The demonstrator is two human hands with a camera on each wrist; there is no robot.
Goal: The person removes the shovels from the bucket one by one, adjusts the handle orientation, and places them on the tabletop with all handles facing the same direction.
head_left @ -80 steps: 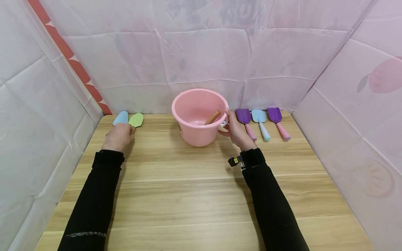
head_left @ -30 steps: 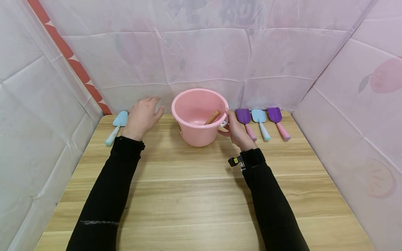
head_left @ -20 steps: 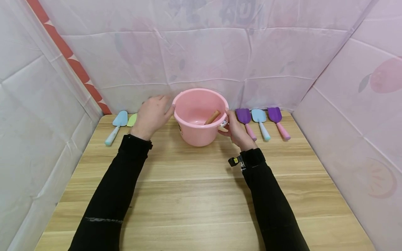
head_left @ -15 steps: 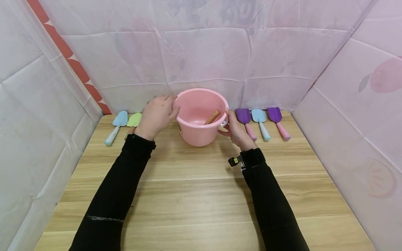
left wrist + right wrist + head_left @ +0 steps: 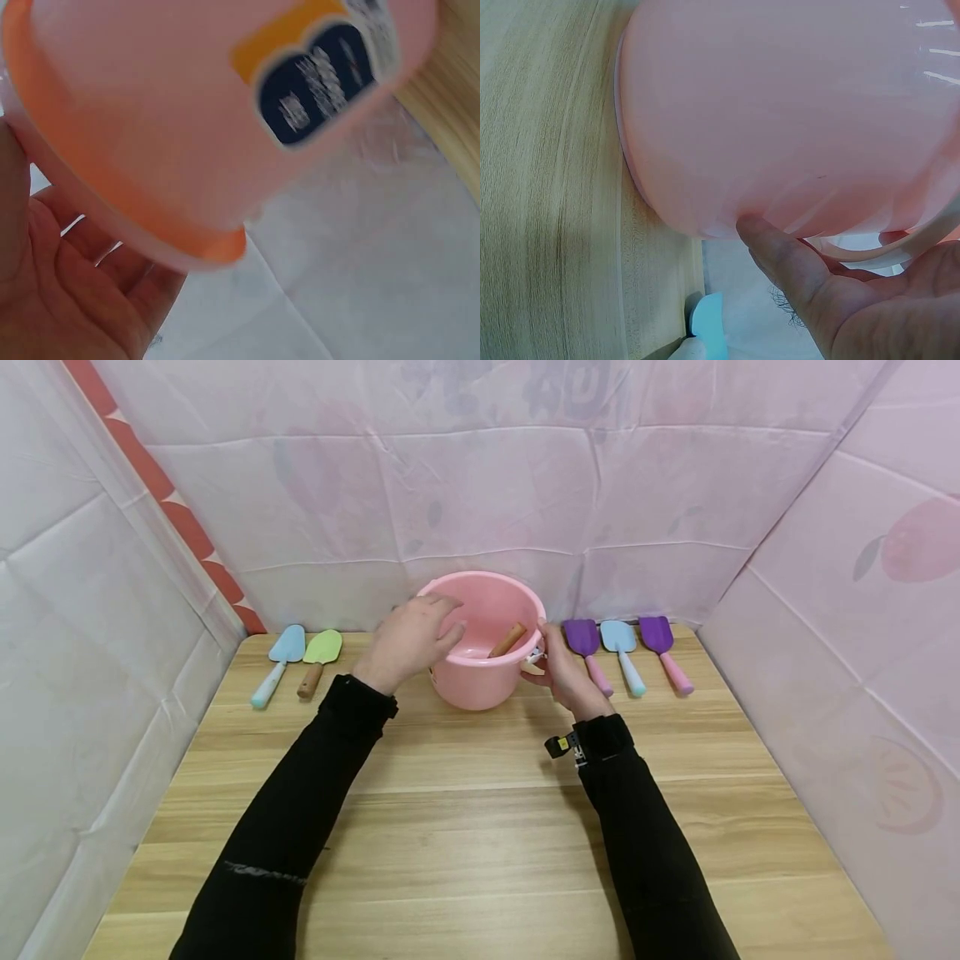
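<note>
Pink bucket [image 5: 480, 643] stands at back middle of wooden table [image 5: 480, 827], wooden-handled tool [image 5: 507, 640] inside it. Left hand [image 5: 411, 639] above bucket's left rim, fingers loosely spread over opening, holding nothing. Right hand [image 5: 564, 675] against bucket's right side, fingers curled at rim, thumb on wall. Blue shovel [image 5: 276, 662] and green shovel [image 5: 318, 655] lie well left of bucket; two purple shovels [image 5: 587, 649] and a blue one just right of right hand.

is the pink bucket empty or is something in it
Not empty. In the head view a wooden handle leans inside the pink bucket against its right wall. What the handle belongs to is hidden below the rim.
</note>
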